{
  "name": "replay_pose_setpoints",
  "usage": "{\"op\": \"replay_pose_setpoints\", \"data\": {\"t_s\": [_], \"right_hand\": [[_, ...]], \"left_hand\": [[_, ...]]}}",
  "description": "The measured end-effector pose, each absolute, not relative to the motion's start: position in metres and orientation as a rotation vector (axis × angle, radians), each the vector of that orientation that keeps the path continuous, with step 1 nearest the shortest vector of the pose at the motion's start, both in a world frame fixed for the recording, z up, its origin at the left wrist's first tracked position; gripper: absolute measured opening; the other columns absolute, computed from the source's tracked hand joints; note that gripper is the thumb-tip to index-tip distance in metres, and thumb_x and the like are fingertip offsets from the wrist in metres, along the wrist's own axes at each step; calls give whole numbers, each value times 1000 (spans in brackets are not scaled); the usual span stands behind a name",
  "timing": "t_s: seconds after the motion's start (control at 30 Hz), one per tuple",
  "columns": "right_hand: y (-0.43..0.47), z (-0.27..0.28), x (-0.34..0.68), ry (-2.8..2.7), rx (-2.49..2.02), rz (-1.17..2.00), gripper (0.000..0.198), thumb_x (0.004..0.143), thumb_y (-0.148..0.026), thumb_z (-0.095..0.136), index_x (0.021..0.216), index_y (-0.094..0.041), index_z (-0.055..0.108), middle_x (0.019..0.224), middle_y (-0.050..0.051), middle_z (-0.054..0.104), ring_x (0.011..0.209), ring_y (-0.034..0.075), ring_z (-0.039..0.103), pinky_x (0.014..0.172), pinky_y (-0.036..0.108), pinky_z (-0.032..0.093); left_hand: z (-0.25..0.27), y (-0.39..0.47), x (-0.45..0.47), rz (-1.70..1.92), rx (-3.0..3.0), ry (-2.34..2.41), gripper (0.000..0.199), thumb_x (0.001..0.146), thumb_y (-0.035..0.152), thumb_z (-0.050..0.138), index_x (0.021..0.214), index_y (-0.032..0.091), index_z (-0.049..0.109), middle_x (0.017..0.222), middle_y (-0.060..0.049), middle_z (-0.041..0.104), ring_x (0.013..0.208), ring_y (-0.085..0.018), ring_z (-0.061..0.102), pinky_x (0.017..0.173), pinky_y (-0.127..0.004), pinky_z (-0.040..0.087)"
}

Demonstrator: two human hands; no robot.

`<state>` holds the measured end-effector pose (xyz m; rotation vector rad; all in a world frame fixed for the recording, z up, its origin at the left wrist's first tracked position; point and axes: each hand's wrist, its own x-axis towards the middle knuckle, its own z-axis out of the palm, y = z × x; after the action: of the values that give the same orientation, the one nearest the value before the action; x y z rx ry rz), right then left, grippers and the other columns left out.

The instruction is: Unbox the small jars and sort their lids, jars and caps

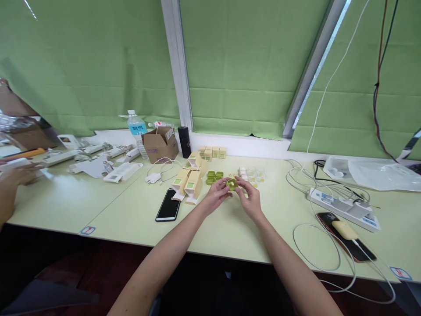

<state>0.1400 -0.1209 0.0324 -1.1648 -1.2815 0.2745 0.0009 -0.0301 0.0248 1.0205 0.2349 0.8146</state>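
head view: small green case [232,184] between left fingers [222,182] and right fingers [244,184], both in a pinch on its sides

No words can be read. The big bottle [142,148] has a blue label [137,128] with dark, blurry letters. The pale boxes [196,177] have green labels [190,185], too small to read. 2 stickers [87,230] with red marks sit on the table [125,215] edge.
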Motion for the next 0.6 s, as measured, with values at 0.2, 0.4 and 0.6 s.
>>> {"op": "replay_pose_setpoints", "data": {"t_s": [0.2,0.4,0.6], "right_hand": [[-118,32,142,-1206,-1323,54,13,87,-36,68,83,-27,77,100,8,70,108,29,58,102,52,45],[-114,28,144,-1167,-1358,96,13,82,-35,70,75,-26,75,89,6,58,96,26,54,93,46,46],[-115,33,159,-997,-1278,83,20,84,-42,68,84,-23,72,95,6,65,95,24,60,81,37,49]], "left_hand": [[20,-31,6,819,1196,236,61,67,32,93,120,18,65,113,-11,72,98,-21,70,79,-31,58],[13,-26,12,856,1306,278,59,65,32,93,116,15,69,118,-14,71,108,-24,68,90,-35,56],[14,-4,5,1161,1129,426,62,59,31,95,111,17,65,112,-10,72,106,-22,68,94,-37,56]]}}
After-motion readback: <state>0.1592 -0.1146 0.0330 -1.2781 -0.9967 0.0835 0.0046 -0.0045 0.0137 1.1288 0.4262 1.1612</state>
